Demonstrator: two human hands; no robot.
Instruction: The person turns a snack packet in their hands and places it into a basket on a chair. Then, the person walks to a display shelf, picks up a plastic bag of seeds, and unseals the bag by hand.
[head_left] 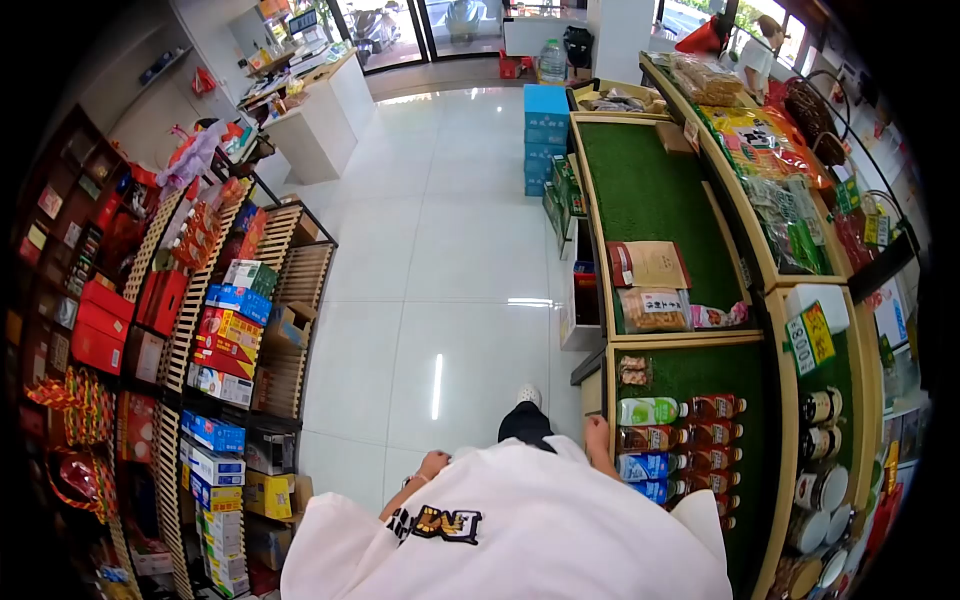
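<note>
My left hand (433, 464) hangs low beside my white shirt, above the tiled floor, with its fingers curled and too small to make out clearly. Close to the wooden edge of the right-hand display shelf is my right hand (597, 432), beside the lying drink bottles (651, 411); its fingers are partly hidden. Dark red bottles (713, 407) lie in a column on green matting (668, 362). A small snack pack (635, 371) lies above them. Farther up the shelf are a brown-and-red packet (650, 265) and a bag of snacks (653, 309).
On the left, slatted shelves (181, 317) hold stacked boxes. Blue cartons (545, 140) stand at the far end of the right display. A white counter (318, 115) is at the back left, and a person (762, 55) is at the upper right. Jars (822, 489) line the right shelf.
</note>
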